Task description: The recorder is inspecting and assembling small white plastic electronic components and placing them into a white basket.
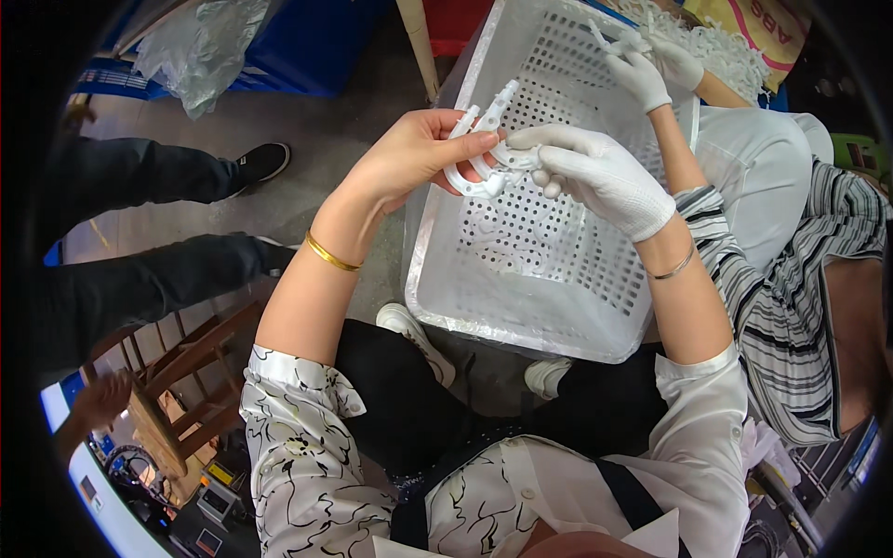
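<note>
POSITION: white plastic clip parts [484, 149] sat between both hands above the white perforated basket [558, 270], long axis tilted up-right | LEFT: bare left hand [409, 153] pinched the parts, thumb across them | RIGHT: gloved right hand [595, 177] gripped their right end, fingers [530, 138] curled closed | NEARER: both touching.

The left hand [409, 153] is bare, with a thin gold bangle [330, 253] on its wrist. The right hand [600, 177] wears a white knit glove, with a slim bracelet [674, 270] below it. Short white sleeves [298, 372] carry black line patterns; black trousers [400, 391] fill the lower centre of the frame.
</note>
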The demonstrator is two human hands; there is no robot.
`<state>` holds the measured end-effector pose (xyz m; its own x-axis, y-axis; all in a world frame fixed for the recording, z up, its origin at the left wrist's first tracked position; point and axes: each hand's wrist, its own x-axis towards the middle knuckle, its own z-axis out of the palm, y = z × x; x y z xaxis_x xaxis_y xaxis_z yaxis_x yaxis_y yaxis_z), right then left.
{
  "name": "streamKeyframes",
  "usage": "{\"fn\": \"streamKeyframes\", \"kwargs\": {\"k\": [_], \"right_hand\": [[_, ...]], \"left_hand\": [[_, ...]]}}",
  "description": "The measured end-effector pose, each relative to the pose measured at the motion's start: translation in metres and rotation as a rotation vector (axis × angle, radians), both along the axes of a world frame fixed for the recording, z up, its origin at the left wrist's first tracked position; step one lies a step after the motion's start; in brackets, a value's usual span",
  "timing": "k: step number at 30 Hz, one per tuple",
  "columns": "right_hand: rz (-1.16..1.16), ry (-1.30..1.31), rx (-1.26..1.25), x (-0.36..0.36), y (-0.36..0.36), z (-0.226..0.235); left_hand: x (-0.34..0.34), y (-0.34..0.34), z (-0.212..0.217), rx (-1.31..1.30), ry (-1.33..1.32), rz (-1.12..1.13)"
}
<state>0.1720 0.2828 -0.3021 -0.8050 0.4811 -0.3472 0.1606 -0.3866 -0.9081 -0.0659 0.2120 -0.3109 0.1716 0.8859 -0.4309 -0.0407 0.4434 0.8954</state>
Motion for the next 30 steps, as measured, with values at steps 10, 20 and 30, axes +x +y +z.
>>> {"fn": "streamKeyframes", "kwargs": {"k": [10,20,30], "right_hand": [[-0.125,0.020,-0.053,-0.007,-0.006,-0.005],[-0.160,-0.193,0.142,-0.029,-0.020,-0.002],[-0.455,-0.217,0.295,-0.044,-0.026,-0.025]], "left_hand": [[0.003,0.002,-0.005,0.052,0.021,0.071],[0.013,0.020,-0.020,0.149,0.055,0.282],[0.028,0.044,-0.043,0.163,-0.069,0.369]]}}
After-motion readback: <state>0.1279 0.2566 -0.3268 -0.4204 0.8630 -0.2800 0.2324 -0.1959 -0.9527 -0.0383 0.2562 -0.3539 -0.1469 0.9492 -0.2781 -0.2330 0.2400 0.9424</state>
